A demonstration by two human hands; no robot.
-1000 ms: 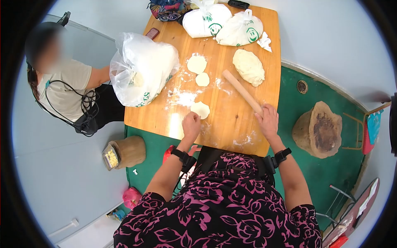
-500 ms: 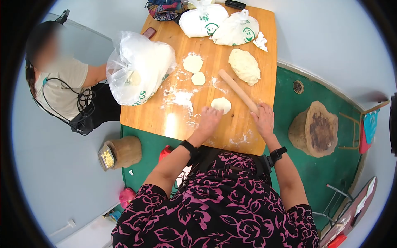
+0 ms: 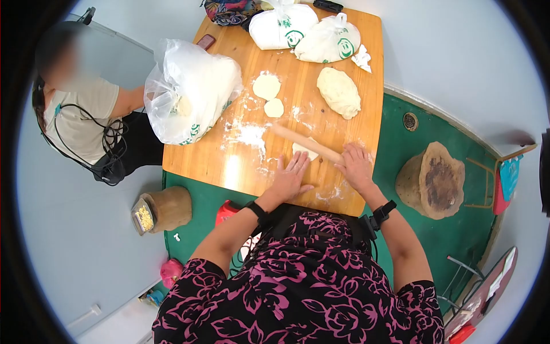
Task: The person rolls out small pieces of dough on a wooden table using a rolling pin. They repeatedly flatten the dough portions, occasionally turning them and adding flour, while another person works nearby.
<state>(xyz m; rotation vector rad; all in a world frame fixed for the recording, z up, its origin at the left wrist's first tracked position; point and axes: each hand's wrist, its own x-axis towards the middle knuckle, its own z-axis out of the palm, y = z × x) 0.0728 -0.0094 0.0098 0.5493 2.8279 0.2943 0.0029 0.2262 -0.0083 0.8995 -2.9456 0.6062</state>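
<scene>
A wooden rolling pin [image 3: 303,144] lies across a small flat piece of dough [image 3: 302,149] near the front of the wooden table [image 3: 349,189]. My right hand [image 3: 356,167] grips the pin's right end. My left hand [image 3: 292,176] rests flat with fingers spread, just in front of the pin and touching the dough's near edge. Two more flattened dough rounds [image 3: 267,86] [image 3: 274,108] lie further back in scattered flour [image 3: 249,135]. A big lump of dough [image 3: 339,92] sits at the right.
A large clear bag of flour [image 3: 192,92] stands at the table's left. Two knotted white bags [image 3: 281,26] [image 3: 327,39] sit at the far end. Another person [image 3: 80,114] sits at the left. A round wooden block [image 3: 438,180] stands on the green floor at right.
My left hand slid the dough piece from the left to the middle. My right hand swung the rolling pin round and laid it across the dough, and my left hand opened flat beside it.
</scene>
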